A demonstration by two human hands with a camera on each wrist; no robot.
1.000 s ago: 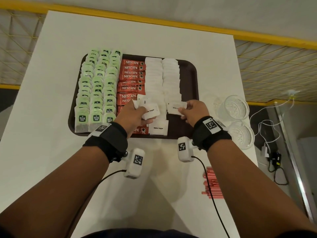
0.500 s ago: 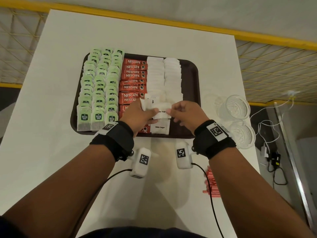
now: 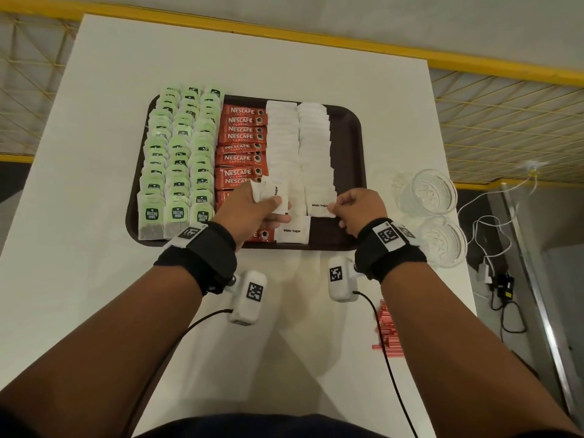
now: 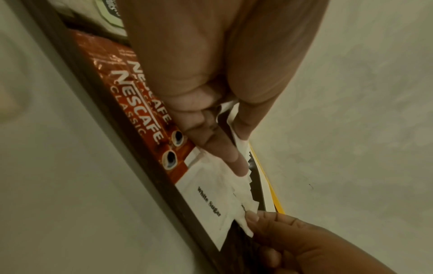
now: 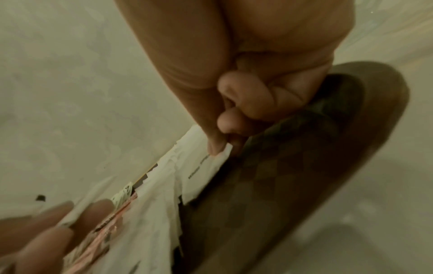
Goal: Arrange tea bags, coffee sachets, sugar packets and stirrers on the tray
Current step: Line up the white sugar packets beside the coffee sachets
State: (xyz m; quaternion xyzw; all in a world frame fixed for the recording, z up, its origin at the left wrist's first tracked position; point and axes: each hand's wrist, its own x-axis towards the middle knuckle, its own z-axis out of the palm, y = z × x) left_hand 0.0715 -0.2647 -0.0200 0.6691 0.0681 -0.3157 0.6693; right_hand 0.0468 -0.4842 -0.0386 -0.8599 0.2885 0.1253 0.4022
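Observation:
A dark brown tray [image 3: 347, 131] holds rows of green tea bags [image 3: 180, 159], red coffee sachets [image 3: 241, 137] and two columns of white sugar packets [image 3: 300, 143]. My left hand [image 3: 252, 207] grips a small bunch of sugar packets [image 3: 271, 192] over the tray's near middle. My right hand [image 3: 354, 210] pinches the corner of one sugar packet [image 3: 319, 205] at the near end of the right column; the right wrist view shows thumb and finger on that packet [image 5: 206, 166]. Another sugar packet [image 3: 292, 233] lies flat by the near rim. Red stirrers [image 3: 387, 330] lie on the table, partly hidden by my right arm.
Two clear glass bowls [image 3: 428, 192] [image 3: 442, 240] stand on the white table [image 3: 94, 121] right of the tray. Cables and a plug lie on the floor past the table's right edge. The tray's right strip is bare.
My right hand took a packet from the bunch in my left hand and carried it right, down to the near end of the right sugar column. The left hand stayed in place.

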